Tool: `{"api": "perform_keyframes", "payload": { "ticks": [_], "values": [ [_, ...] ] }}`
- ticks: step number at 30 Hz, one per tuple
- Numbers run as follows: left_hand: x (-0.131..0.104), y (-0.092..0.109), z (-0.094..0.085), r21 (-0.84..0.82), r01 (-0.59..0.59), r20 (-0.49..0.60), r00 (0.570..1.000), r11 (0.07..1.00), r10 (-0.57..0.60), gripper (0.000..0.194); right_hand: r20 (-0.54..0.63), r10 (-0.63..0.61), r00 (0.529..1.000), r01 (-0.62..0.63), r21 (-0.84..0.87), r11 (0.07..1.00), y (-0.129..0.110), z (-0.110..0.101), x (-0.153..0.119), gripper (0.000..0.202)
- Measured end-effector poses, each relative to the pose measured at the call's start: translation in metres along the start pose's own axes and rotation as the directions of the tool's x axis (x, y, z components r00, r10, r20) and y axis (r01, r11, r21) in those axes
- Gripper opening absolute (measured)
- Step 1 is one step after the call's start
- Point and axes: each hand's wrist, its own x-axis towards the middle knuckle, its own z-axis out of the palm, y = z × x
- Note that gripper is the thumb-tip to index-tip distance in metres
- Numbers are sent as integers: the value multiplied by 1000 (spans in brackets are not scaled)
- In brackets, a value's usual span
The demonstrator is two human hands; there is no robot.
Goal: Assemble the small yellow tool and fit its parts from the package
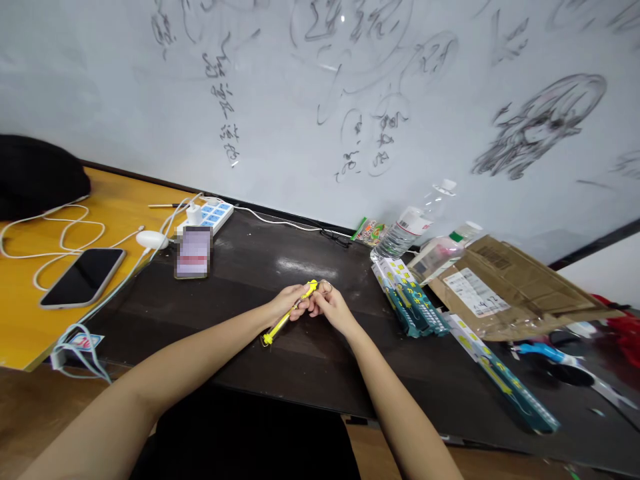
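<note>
Above the dark tabletop, my left hand (290,299) is closed round a slim yellow stick (281,325) with a see-through middle and yellow end pieces. The stick slants, its lower end toward me and its upper end between my hands. My right hand (327,308) has its fingers pinched beside that upper end. A thin dark loop (327,287), like cord or wire, shows at the right fingers. Exactly how it joins the stick is too small to make out.
Slim teal-and-yellow boxes (407,297) lie to the right, beside a water bottle (407,227) and a brown parcel (520,280). Blue-handled scissors (550,353) lie far right. Leftward are a pixelated phone-like screen (194,252), a power strip (213,217), cables and a phone (84,277). A whiteboard (280,147) stands behind.
</note>
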Motion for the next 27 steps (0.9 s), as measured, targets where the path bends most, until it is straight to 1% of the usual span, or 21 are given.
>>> {"api": "perform_keyframes", "payload": {
  "ticks": [5, 11, 15, 18, 20, 22, 24, 26, 27],
  "values": [
    [-2, -2, 2, -18, -44, -33, 999, 999, 43, 39, -13, 23, 1000, -23, 6, 1000, -3, 2, -1, 33],
    [-3, -1, 0, -37, -32, -20, 999, 999, 31, 36, -19, 24, 1000, -24, -3, 1000, -6, 4, -2, 34],
    [-2, -2, -1, -62, -28, 18, 999, 998, 29, 38, -29, 14, 999, -14, -20, 1000, -4, 5, -2, 33],
    [0, -4, -1, -43, -34, 14, 999, 998, 35, 41, -52, 6, 999, -9, -50, 999, -5, 3, -3, 32],
    [1, -5, -1, -29, -35, 26, 999, 999, 36, 42, -42, 8, 999, -10, -47, 999, -7, 1, -5, 30],
    [2, -5, -3, -30, -8, 52, 999, 1000, 10, 42, -2, 30, 1000, -30, -4, 1000, -9, -3, -6, 28],
    [3, -3, -5, -40, 50, 75, 996, 998, -47, 42, 30, 59, 998, -60, 50, 997, -12, -8, -6, 27],
    [4, -1, -8, -51, 119, 98, 989, 992, -114, 41, 11, 63, 998, -63, 80, 995, -13, -12, -5, 26],
    [4, 0, -9, -57, 148, 111, 984, 987, -141, 40, -23, 50, 999, -48, 84, 995, -13, -14, -4, 25]
  ]
}}
